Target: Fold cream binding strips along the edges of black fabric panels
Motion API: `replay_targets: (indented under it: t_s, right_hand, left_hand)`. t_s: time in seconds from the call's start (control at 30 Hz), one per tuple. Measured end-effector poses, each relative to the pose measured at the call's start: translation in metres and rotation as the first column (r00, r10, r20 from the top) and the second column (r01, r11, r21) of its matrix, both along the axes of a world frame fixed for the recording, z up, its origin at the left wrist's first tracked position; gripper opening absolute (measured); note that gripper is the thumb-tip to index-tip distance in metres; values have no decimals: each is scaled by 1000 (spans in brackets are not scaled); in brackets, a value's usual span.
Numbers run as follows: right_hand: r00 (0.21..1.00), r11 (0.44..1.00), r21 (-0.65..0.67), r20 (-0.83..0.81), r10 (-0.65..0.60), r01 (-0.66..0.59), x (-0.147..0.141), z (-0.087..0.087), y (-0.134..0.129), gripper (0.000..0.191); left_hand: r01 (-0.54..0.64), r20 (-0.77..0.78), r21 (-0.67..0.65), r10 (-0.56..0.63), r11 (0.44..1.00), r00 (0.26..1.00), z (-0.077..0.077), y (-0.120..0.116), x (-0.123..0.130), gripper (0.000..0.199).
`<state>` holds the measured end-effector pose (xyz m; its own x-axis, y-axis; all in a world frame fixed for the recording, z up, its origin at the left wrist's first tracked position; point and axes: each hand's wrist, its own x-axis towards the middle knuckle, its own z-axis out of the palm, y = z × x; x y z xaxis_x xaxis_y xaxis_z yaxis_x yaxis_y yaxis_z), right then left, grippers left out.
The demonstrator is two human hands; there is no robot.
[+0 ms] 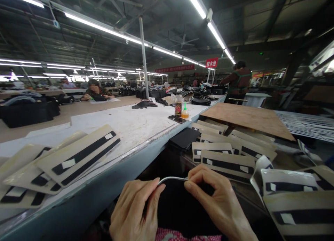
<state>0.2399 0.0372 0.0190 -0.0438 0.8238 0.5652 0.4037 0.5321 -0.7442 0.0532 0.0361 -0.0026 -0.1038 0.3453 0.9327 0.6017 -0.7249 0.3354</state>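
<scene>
Between my hands is a thin bent panel (172,178), seen almost edge-on, with a pale grey upper edge that arches upward. Its face cannot be told apart from the black area below. My left hand (138,208) pinches the left end of that edge between thumb and fingers. The right end is pinched the same way by my right hand (216,199). Just beyond my right hand lie several beige panels (228,164) with black strips and small white patches. More such beige panels (86,154) overlap on the white table to the left.
The white tabletop (125,121) has a raised blue-grey front edge. On it are a phone (176,119), a dark can (177,109) and a green-tipped glue bottle (185,112). Black sheets (184,138) and a brown board (246,117) lie to the right. A co-worker (238,80) stands beyond.
</scene>
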Motion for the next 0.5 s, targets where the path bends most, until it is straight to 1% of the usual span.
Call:
replay_targets:
  t_s: [0.07, 0.13, 0.17, 0.23, 0.3, 0.33, 0.37, 0.4, 0.47, 0.5]
  right_hand:
    - [1000, 1000, 0, -1, 0, 0, 0, -1, 0, 25]
    - [1000, 1000, 5, -4, 7, -6, 0, -1, 0, 25]
    - [1000, 1000, 8, -4, 11, -11, 0, -1, 0, 24]
    - [1000, 1000, 18, 0, 24, -24, 0, 0, 0, 23]
    - [999, 999, 29, 10, 36, -36, -1, 1, 1, 22]
    - [999, 999, 34, 15, 42, -42, -1, 1, 1, 21]
    - [999, 998, 40, 19, 48, -49, -2, 2, 1, 21]
    - [998, 997, 46, 23, 53, -54, -2, 3, 1, 21]
    - [998, 997, 56, 29, 58, -59, -2, 5, 2, 22]
    - [998, 996, 60, 33, 61, -63, -2, 6, 2, 22]
  left_hand:
    - [-12, -37, 19, 12, 1000, 999, -1, 2, 0, 24]
    - [-29, 22, -20, 30, 999, 999, -2, 2, 2, 19]
    - [-40, 77, -66, 45, 997, 996, -3, 1, 4, 17]
    - [-61, 177, -210, 100, 976, 979, -4, -2, 8, 13]
    - [-39, 268, -386, 153, 922, 951, -4, -5, 11, 10]
    - [1, 314, -462, 163, 887, 935, -5, -6, 10, 13]
    - [67, 365, -517, 149, 853, 919, -5, -6, 9, 17]
    - [157, 418, -550, 107, 820, 902, -5, -5, 7, 21]
    - [342, 520, -560, -2, 755, 854, -6, -3, 1, 28]
    - [415, 562, -551, -46, 724, 826, -7, -2, -2, 30]
